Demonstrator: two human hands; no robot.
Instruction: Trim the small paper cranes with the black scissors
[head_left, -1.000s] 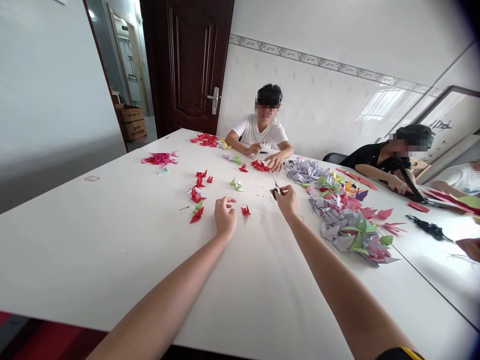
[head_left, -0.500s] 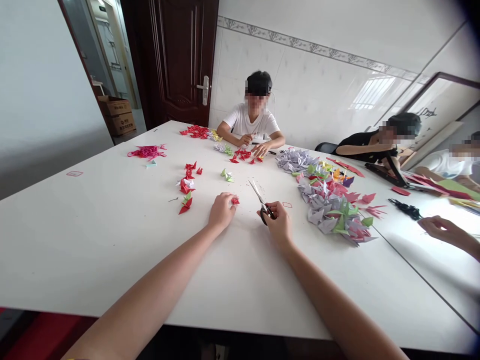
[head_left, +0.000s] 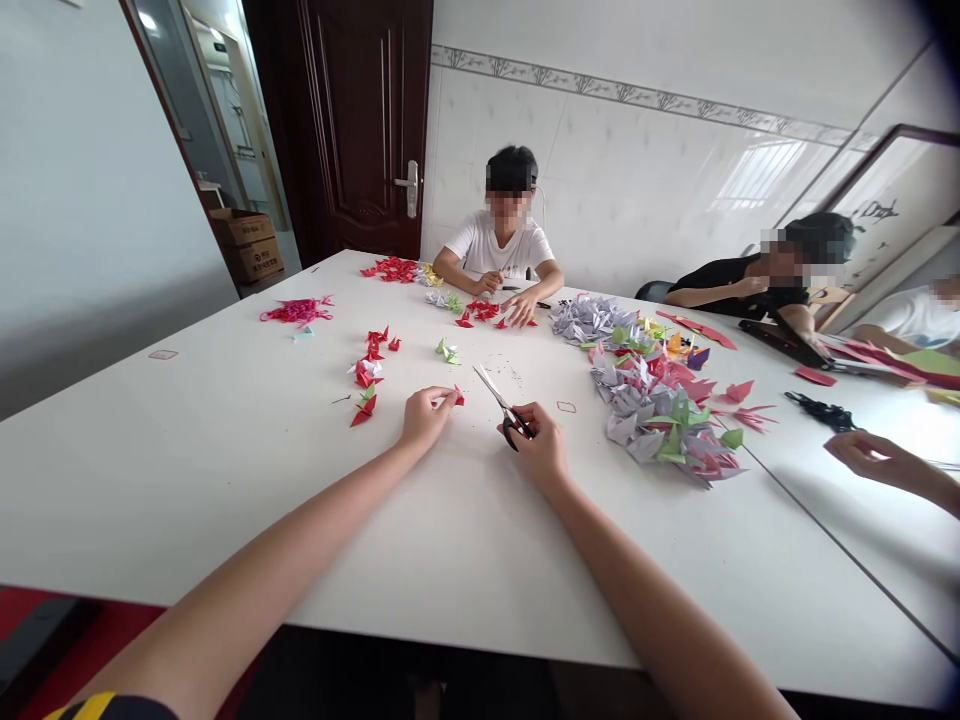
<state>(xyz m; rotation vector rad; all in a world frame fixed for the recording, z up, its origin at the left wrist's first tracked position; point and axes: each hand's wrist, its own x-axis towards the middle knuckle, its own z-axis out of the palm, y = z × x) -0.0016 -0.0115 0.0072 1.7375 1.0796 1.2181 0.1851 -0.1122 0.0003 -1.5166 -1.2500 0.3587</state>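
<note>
Scissors [head_left: 501,405], handles clenched in right hand [head_left: 536,447] w/ blades pointing just right of the left fingertips, could nick them, since left hand [head_left: 424,415] pinches only a tiny red paper piece [head_left: 456,397] at its fingertips, prob. easily dropped.

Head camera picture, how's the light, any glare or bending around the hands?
Head view: soft, even light, faint shadows on the white table; window glare on the tiled wall; wide-angle bending at the edges, dark top-right corner; left hand pinching the red paper piece and right hand holding the scissors look sharp.
</note>
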